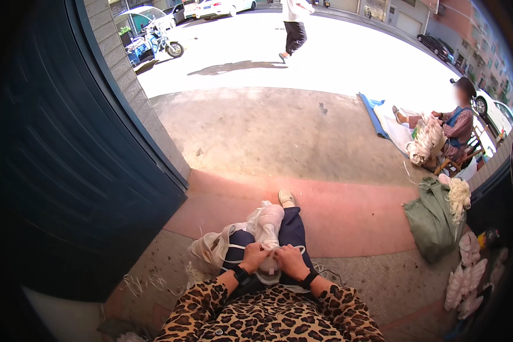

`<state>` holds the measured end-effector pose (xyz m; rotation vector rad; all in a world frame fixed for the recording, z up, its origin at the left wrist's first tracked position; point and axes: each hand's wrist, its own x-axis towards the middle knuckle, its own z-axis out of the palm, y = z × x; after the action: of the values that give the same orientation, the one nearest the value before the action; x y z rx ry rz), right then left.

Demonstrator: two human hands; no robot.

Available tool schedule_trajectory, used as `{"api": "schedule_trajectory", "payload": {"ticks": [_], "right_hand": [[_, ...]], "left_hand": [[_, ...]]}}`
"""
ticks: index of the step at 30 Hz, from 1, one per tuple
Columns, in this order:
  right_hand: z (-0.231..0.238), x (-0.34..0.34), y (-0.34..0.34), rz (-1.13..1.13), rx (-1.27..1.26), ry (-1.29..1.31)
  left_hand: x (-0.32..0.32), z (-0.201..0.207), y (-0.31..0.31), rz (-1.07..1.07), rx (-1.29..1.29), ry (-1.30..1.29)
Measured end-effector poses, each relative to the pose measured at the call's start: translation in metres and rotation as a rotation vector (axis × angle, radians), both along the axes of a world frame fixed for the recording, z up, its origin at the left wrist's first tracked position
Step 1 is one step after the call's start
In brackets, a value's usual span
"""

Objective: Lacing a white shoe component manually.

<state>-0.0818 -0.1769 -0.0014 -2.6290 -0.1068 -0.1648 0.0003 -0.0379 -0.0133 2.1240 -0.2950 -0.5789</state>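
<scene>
One sheer pale bundle (268, 219) lies over the person's lap between the legs in dark trousers (291, 227), its long axis running from near to far, away from the body. The left hand (255, 258) sits at its near left side and the right hand (291, 262) at its near right side; both reach about equally far, so neither is clearly nearer, and most of the bundle lies beyond them. Each hand is narrow, fingers bent and drawn in at the gathered near end, seemingly pinching it, though I cannot tell which fingertips hold what. The forearms slant inward in leopard-print sleeves (211, 296), a dark band at each wrist. A rounded pale piece (269, 276) lies just on the near side of the hands. Crumpled pale cloth (208, 251) drapes to the left of the lap, and white cord (144, 284) lies loose on the floor farther left. To the right are a green sack (430, 219) with cream strands (459, 199) at its top and, nearer, tied pale bundles (466, 279). Farther right a co-worker (459, 125) sits behind a large heap of pale strips (426, 139)
</scene>
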Motion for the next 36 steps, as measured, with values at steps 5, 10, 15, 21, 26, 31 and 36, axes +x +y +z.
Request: {"api": "schedule_trajectory", "payload": {"ticks": [5,10,15,21,26,31,36], "right_hand": [[-0.016,0.01,-0.014,0.097,0.135,0.131],[-0.019,0.013,-0.016,0.183,0.124,0.111],[-0.016,0.017,-0.018,0.163,0.161,0.047],[-0.027,0.017,-0.017,0.078,0.272,0.068],[-0.035,0.007,-0.021,0.183,0.351,0.017],[0.014,-0.019,-0.064,-0.429,1.917,0.259],[0.034,-0.106,-0.207,-0.336,2.38,-0.799]], "left_hand": [[-0.002,-0.004,0.002,0.001,-0.093,0.05],[-0.005,0.016,0.002,-0.138,0.002,-0.168],[0.005,0.003,0.0,-0.179,-0.028,-0.212],[0.0,0.017,-0.002,-0.216,-0.005,-0.24],[-0.013,0.015,0.007,-0.163,0.004,-0.413],[0.019,0.017,0.031,0.336,-0.441,-0.059],[0.095,0.114,0.11,0.633,-1.131,0.368]]}}
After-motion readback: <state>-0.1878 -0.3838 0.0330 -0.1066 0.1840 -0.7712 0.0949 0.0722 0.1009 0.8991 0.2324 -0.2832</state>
